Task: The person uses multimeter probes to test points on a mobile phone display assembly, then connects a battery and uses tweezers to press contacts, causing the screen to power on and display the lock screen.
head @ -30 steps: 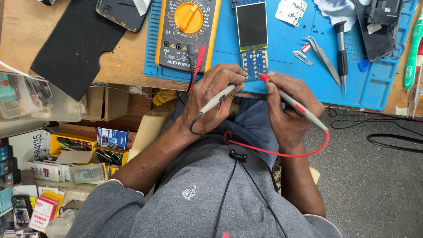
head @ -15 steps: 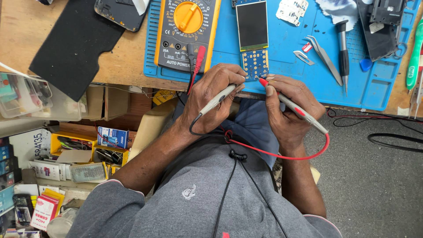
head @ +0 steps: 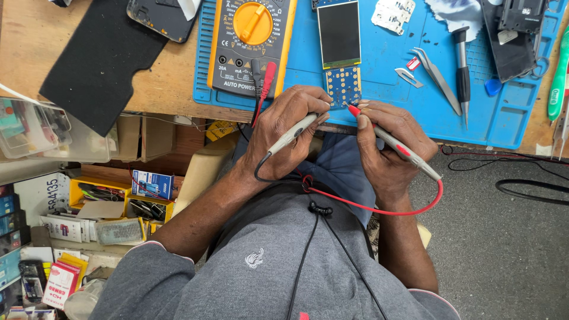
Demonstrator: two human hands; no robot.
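tweezers (head: 437,77), screwdriver (head: 462,71), black mat (head: 98,59)

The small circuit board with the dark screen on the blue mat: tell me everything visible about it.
The circuit board lies flat on the blue mat near its front edge, beside the multimeter. Its upper part carries a dark, unlit rectangular screen; below, a bare blue section shows rows of gold contact pads. The left hand brings a grey probe to the lower edge, and the right hand sets a red-tipped probe at its lower right corner.

Wooden workbench (head: 71,89), blue work mat (head: 504,118) on it; grey floor (head: 504,255); cluttered parts shelves (head: 71,219) beneath; daylight.
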